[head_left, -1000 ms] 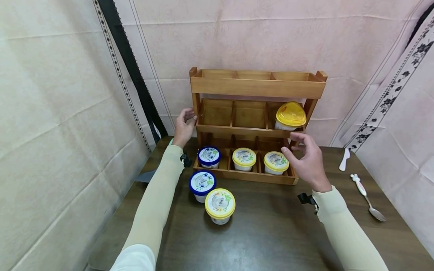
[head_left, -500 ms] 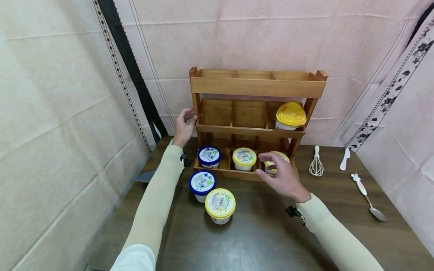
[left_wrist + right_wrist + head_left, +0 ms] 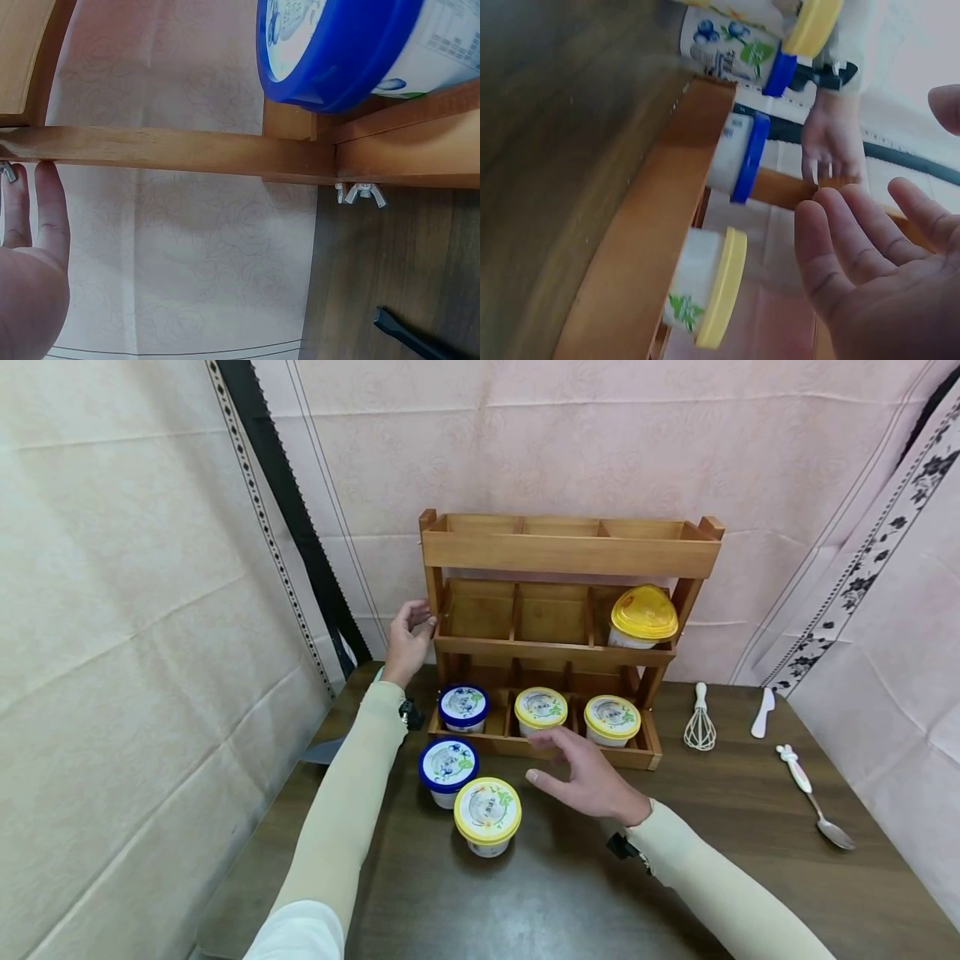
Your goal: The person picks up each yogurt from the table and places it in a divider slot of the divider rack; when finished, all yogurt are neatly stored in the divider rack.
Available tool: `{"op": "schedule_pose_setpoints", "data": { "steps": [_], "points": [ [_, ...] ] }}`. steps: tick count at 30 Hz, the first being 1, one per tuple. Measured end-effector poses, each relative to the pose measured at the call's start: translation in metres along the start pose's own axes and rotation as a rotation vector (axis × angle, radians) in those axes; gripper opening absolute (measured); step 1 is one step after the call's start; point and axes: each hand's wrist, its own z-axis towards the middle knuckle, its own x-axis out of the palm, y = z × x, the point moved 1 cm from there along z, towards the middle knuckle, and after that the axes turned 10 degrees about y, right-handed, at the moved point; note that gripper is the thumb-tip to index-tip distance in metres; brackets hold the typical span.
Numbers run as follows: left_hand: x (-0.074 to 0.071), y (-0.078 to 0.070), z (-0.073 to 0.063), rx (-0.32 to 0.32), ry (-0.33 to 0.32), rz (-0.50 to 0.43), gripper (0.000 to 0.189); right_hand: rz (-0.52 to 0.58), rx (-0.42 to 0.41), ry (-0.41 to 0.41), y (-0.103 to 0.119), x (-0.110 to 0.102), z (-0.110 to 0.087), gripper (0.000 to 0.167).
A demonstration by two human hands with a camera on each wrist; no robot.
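A three-tier wooden rack point(image 3: 564, 553) stands on the table. My left hand point(image 3: 406, 642) touches its left upright point(image 3: 187, 150); in the left wrist view two straight fingers point(image 3: 51, 210) meet the wood by a wing nut. With fingers spread and holding nothing, my right hand point(image 3: 588, 777) hovers before the bottom tier. A blue-lidded tub point(image 3: 462, 707) and two yellow-lidded tubs, one in the middle point(image 3: 540, 707) and one at right point(image 3: 612, 718), fill the bottom compartments. On the table ahead of the rack stand another blue-lidded tub point(image 3: 447, 768) and a yellow-lidded tub point(image 3: 487, 815), left of my right hand.
A tub with a domed yellow lid point(image 3: 643, 614) sits in the middle tier's right compartment. Right of the rack lie a whisk point(image 3: 700, 720), a white-handled utensil point(image 3: 762, 713) and a spoon point(image 3: 816, 798). A grey-blue flat thing point(image 3: 322, 752) lies behind my left forearm.
My right hand has moved left and toward the front, from the rack's right side past the right yellow-lidded tub, uncovering the whisk. The left hand keeps its place on the upright.
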Motion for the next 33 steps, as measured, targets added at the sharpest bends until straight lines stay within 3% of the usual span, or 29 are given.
{"op": "schedule_pose_setpoints", "data": {
  "steps": [15, 23, 33],
  "points": [
    [-0.003, 0.005, -0.001, 0.015, 0.014, 0.019, 0.032, -0.007, -0.04, 0.234, 0.013, 0.038, 0.007, 0.063],
    [-0.004, 0.004, -0.001, 0.024, 0.014, 0.006, 0.032, -0.02, -0.111, 0.306, 0.01, 0.052, 0.008, 0.074],
    [-0.003, 0.004, 0.0, 0.025, 0.012, 0.02, 0.032, -0.012, -0.076, 0.352, 0.005, 0.059, 0.009, 0.082]
  ]
}}
